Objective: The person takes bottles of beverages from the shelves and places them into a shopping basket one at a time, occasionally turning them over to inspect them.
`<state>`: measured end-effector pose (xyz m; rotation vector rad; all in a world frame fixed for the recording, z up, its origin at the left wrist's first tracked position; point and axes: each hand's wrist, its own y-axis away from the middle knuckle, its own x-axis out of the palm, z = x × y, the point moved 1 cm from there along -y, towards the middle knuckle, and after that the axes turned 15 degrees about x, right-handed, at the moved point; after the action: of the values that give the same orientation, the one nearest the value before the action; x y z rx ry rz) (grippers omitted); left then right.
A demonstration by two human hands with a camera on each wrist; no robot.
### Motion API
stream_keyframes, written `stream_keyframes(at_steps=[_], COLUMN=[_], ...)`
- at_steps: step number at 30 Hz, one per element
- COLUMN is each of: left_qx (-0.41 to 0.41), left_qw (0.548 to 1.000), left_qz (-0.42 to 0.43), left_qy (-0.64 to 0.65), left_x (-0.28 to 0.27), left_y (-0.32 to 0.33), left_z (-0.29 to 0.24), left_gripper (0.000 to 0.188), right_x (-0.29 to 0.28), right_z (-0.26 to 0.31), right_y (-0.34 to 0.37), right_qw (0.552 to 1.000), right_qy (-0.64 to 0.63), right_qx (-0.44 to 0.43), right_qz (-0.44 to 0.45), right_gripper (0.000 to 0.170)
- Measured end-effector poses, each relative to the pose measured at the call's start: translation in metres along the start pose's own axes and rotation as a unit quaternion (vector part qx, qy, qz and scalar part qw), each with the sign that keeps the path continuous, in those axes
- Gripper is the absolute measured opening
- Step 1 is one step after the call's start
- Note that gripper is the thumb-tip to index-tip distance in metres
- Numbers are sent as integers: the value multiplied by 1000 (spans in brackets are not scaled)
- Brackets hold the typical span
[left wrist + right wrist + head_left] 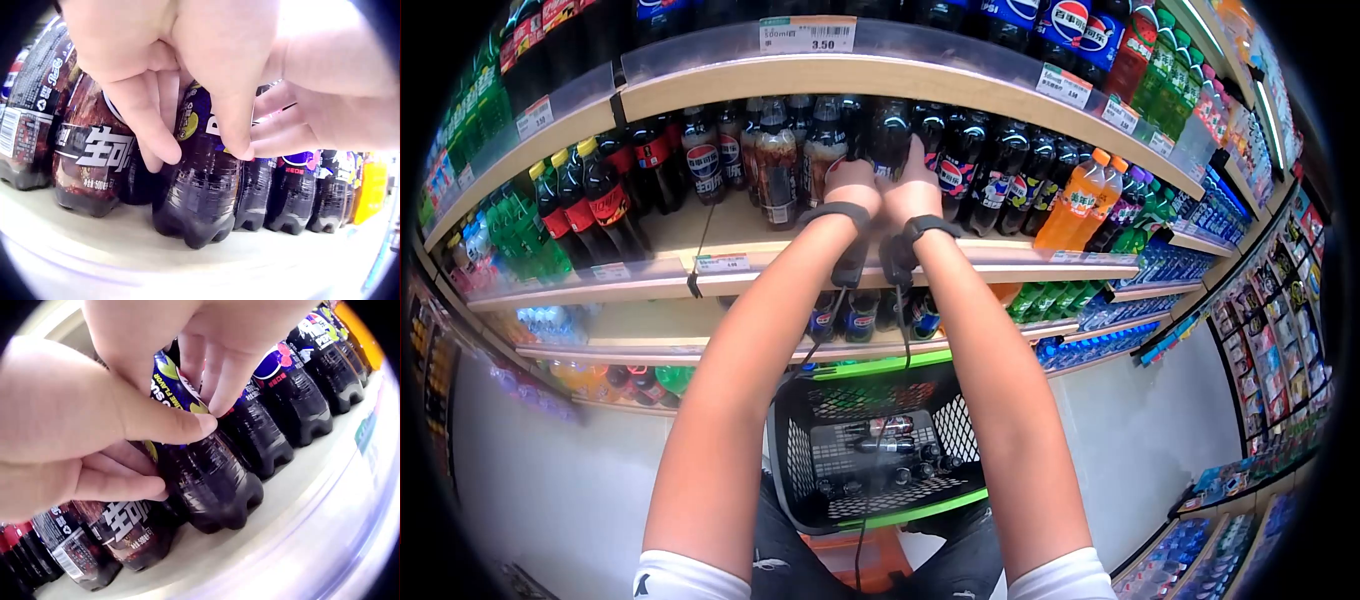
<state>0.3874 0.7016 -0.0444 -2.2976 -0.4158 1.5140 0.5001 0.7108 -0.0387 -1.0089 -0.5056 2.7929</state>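
A dark cola bottle with a lime label (203, 181) (215, 475) stands at the shelf front, its base tilted slightly. My left hand (853, 188) (169, 56) (69, 425) holds it from the left, thumb across the label. From the right, my right hand (914, 190) (331, 119) (206, 344) grips the same bottle, its fingers round the far side. Both hands are close together at the bottle. Brown-labelled cola bottles (776, 170) (94, 150) stand to the left; dark bottles (1000, 175) (300, 394) stand to the right.
Below my arms is a black basket with a green rim (850, 368), holding several dark bottles (885, 443). Orange bottles (1090, 195) stand further right on the shelf. A shelf edge (700, 78) with price tags runs above my hands, and another shelf lies below.
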Motion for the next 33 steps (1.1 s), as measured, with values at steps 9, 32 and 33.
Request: stream_keyframes(at_steps=[9, 32, 33], left_qx=[116, 322, 326], left_qw=[987, 827, 818], left_qz=[37, 461, 474], left_qy=[-103, -19, -15], left_x=[-10, 89, 90], left_y=[32, 400, 398], left_z=[-22, 164, 166], left_gripper=[31, 73, 74], right_x=[-26, 158, 174], right_z=[-6, -438, -442], right_y=[21, 375, 377], right_qw=[990, 667, 679], right_qy=[137, 388, 389], right_qx=[41, 260, 220], right_qz=[8, 580, 583], right_gripper=[41, 64, 61])
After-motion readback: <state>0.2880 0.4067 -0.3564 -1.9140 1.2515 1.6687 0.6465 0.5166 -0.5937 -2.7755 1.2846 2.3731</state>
